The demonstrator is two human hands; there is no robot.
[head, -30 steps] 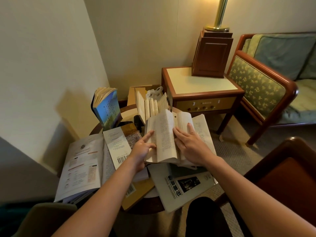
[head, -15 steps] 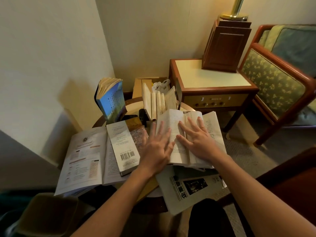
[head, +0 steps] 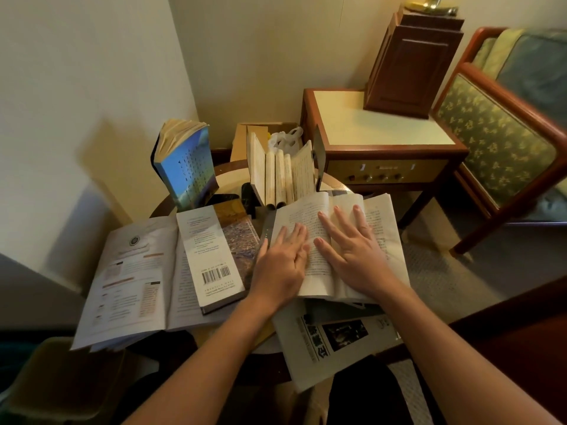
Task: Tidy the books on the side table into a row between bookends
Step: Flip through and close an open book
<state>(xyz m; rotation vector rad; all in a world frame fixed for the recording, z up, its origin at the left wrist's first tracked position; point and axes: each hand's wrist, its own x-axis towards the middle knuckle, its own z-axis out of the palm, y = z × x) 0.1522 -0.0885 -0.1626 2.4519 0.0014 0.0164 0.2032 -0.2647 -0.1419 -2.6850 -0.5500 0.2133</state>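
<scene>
Left hand (head: 280, 265) flattened onto open book (head: 383, 219) | right hand (head: 352, 250) flat beside | both released, pressing pages

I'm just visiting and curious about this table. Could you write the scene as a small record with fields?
Left hand: flat on the open cream-paged book, fingers straight
Right hand: flat on the same book's pages
Standing row: cream paperback books upright between dark bookends
Apart: blue paperback book upright, left of the row
Lying flat: grey book with barcode
</scene>
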